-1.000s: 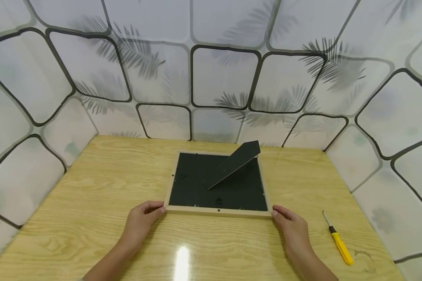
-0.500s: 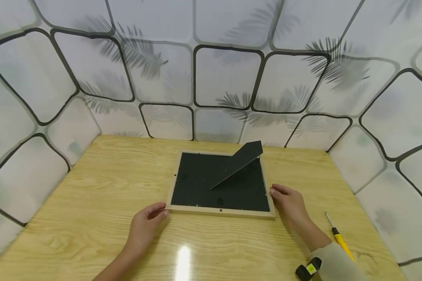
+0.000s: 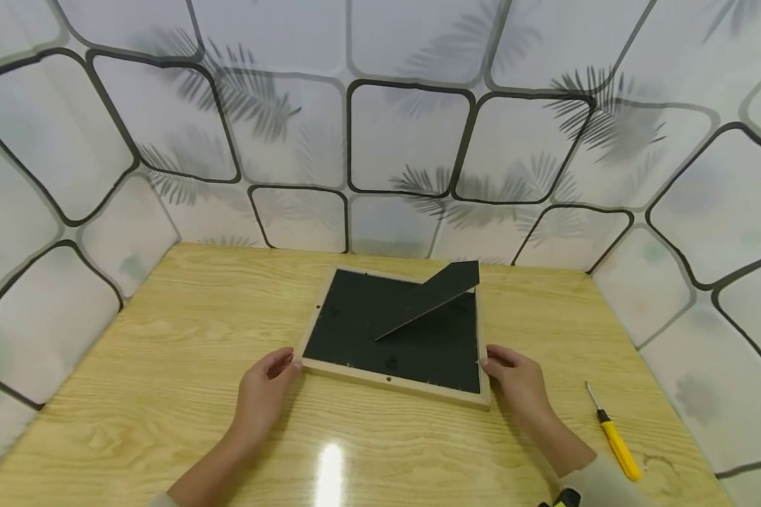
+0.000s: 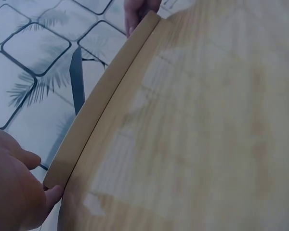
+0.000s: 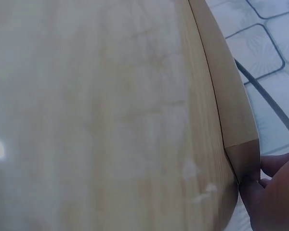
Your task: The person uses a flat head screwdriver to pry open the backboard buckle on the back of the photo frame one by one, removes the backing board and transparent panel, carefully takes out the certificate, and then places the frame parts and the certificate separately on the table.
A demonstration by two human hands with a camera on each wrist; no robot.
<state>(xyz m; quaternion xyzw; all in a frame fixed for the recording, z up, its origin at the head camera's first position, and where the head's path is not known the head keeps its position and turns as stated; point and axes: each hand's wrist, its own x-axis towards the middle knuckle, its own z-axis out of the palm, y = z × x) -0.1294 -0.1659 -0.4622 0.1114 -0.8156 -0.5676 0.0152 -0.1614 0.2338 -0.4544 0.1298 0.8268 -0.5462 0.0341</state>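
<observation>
A light wooden picture frame (image 3: 393,384) lies face down, its black backing (image 3: 349,317) upward and the black stand leg (image 3: 434,296) raised off it at an angle. At the near left corner, my left hand (image 3: 263,394) pinches the frame between thumb and fingers. My right hand (image 3: 521,386) grips the right side a little above the near right corner. Both wrist views show the frame's plain side edge low on the tabletop: the left wrist view has the left fingers (image 4: 50,195) at one end, the right wrist view the right hand (image 5: 274,192) beside a mitred corner.
A yellow-handled screwdriver (image 3: 618,440) lies right of my right forearm. The wood-grain table (image 3: 228,296) is bounded at the back and both sides by pale patterned walls (image 3: 409,141). Light glares off the near part of the table.
The frame has turned slightly clockwise, its near right corner coming closer and its left side going farther away. My right hand has shifted from that corner up along the right side.
</observation>
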